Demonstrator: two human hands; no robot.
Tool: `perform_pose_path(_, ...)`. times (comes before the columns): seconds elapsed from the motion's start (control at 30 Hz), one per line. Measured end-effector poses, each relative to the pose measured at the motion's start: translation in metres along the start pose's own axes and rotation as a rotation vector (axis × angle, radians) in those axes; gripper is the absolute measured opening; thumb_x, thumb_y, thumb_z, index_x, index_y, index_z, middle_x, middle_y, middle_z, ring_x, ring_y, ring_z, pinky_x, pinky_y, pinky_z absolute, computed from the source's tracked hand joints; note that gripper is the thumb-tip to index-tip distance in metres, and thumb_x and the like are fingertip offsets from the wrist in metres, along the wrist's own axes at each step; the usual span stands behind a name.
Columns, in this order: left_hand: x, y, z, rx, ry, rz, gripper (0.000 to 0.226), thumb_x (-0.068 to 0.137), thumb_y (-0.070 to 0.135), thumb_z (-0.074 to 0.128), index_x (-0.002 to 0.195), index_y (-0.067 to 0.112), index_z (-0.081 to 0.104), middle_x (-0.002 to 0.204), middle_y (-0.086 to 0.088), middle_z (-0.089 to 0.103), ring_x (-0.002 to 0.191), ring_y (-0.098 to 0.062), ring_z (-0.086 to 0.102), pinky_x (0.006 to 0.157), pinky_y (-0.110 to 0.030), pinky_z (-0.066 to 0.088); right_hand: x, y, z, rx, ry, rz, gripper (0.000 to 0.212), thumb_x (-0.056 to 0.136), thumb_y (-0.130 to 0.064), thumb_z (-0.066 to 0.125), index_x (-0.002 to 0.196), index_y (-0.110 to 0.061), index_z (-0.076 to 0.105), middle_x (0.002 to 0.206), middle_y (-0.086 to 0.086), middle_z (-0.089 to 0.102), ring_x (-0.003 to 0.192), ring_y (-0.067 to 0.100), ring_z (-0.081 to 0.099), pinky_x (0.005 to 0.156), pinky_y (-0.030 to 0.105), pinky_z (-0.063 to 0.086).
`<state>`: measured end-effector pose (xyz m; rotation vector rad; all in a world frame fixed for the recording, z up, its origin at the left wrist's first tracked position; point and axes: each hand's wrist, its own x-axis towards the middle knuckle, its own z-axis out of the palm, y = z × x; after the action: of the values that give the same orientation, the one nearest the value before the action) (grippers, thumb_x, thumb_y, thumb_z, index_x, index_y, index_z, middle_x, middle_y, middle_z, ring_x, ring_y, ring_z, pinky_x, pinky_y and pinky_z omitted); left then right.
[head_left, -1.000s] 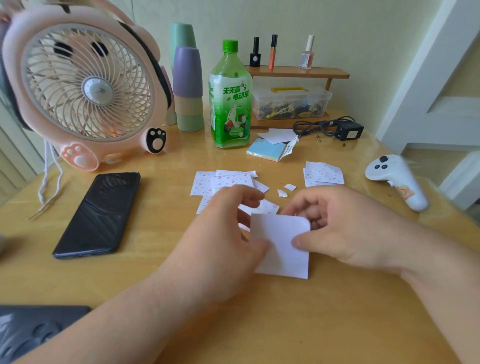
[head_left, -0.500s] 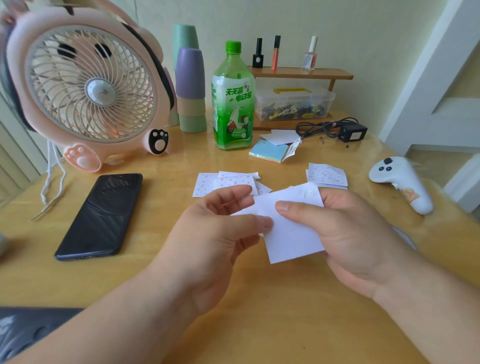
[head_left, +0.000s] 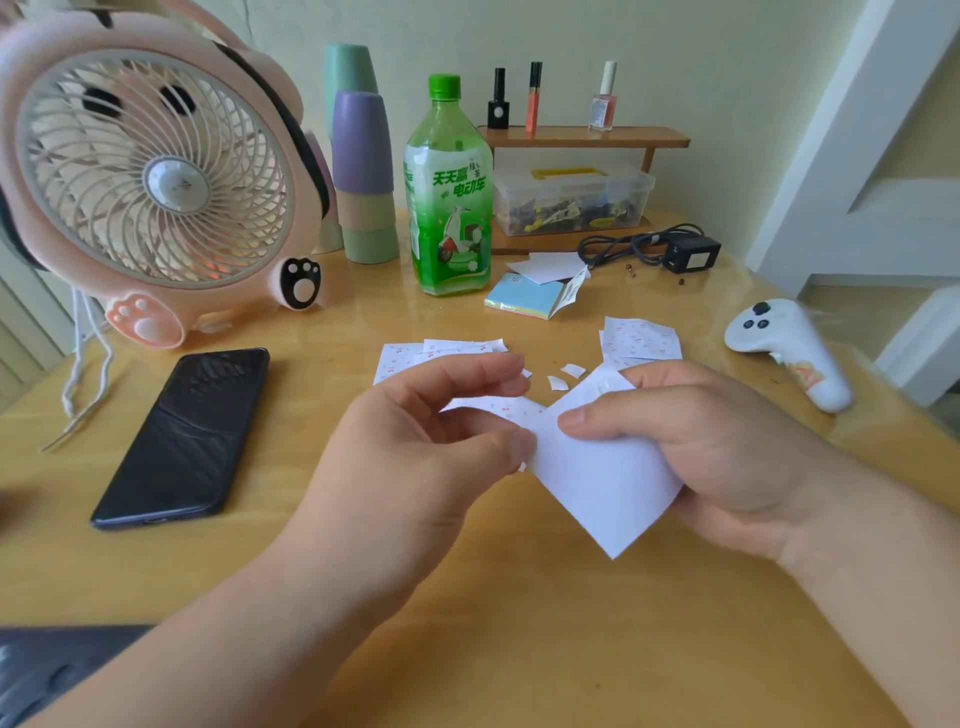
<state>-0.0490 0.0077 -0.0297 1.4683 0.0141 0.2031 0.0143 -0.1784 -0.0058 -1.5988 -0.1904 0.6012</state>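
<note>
Head view shows the left hand's (head_left: 415, 447) thumb and forefinger tips (head_left: 511, 447) pinching the left corner of the white paper square (head_left: 602, 483), while the right hand (head_left: 727, 457) lays its thumb across the sheet's face and curls its fingers behind to cup it. A second ago the sheet sat low and square-on over the table (head_left: 519, 623); now it is lifted and turned corner-down, in the air well in front of the green bottle (head_left: 449, 197), nearer the person than the printed scraps (head_left: 641, 338). I judge the grip is now set to peel or tear from that pinched corner
</note>
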Motion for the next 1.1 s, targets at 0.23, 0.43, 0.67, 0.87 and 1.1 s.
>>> perform_pose_path(0.23, -0.0033, -0.0012, 0.0018, -0.053, -0.118, 0.189, 0.043, 0.075, -0.01, 0.06, 0.107, 0.014, 0.077, 0.106, -0.008, 0.076, 0.09, -0.023, 0.072, 0.08, -0.024, 0.056, -0.0021, -0.0029, -0.0013, 0.097, -0.05, 0.033, 0.054, 0.065, -0.017, 0.073, 0.109, 0.013, 0.066, 0.107, 0.026, 0.072, 0.085, 0.028, 0.066, 0.075, 0.038, 0.044)
perform_pose_path(0.43, -0.0032, -0.0043, 0.0022, -0.011, -0.145, 0.259, 0.039, 0.074, -0.006, 0.069, 0.104, 0.017, 0.078, 0.105, -0.007, 0.076, 0.098, -0.021, 0.073, 0.085, -0.026, 0.056, -0.0022, -0.0008, 0.0014, 0.08, -0.049, 0.014, 0.053, 0.064, -0.017, 0.072, 0.108, 0.012, 0.064, 0.094, 0.019, 0.069, 0.083, 0.028, 0.063, 0.074, 0.039, 0.04)
perform_pose_path(0.67, -0.0039, -0.0046, 0.0034, 0.113, -0.12, 0.366, 0.03, 0.077, 0.019, 0.072, 0.106, 0.024, 0.077, 0.105, 0.0, 0.075, 0.102, -0.028, 0.071, 0.093, -0.042, 0.058, 0.0001, 0.002, 0.0022, 0.096, -0.023, -0.003, 0.062, 0.06, -0.019, 0.076, 0.111, 0.011, 0.062, 0.114, 0.037, 0.062, 0.091, 0.031, 0.058, 0.081, 0.046, 0.029)
perform_pose_path(0.87, -0.0043, -0.0044, 0.004, 0.139, -0.128, 0.383, 0.028, 0.078, 0.021, 0.072, 0.104, 0.025, 0.077, 0.104, 0.002, 0.075, 0.102, -0.027, 0.071, 0.092, -0.036, 0.057, 0.0024, 0.005, 0.0025, 0.119, -0.041, -0.014, 0.073, 0.053, -0.027, 0.079, 0.115, 0.008, 0.064, 0.13, 0.035, 0.053, 0.096, 0.032, 0.056, 0.081, 0.048, 0.025)
perform_pose_path(1.1, -0.0049, -0.0042, 0.0043, 0.15, -0.109, 0.376, 0.027, 0.078, 0.022, 0.071, 0.104, 0.023, 0.077, 0.102, 0.001, 0.075, 0.1, -0.026, 0.072, 0.089, -0.031, 0.057, 0.0009, 0.0051, 0.0021, 0.155, -0.063, -0.004, 0.07, 0.055, -0.026, 0.078, 0.115, 0.007, 0.065, 0.13, 0.035, 0.053, 0.096, 0.031, 0.055, 0.082, 0.048, 0.025)
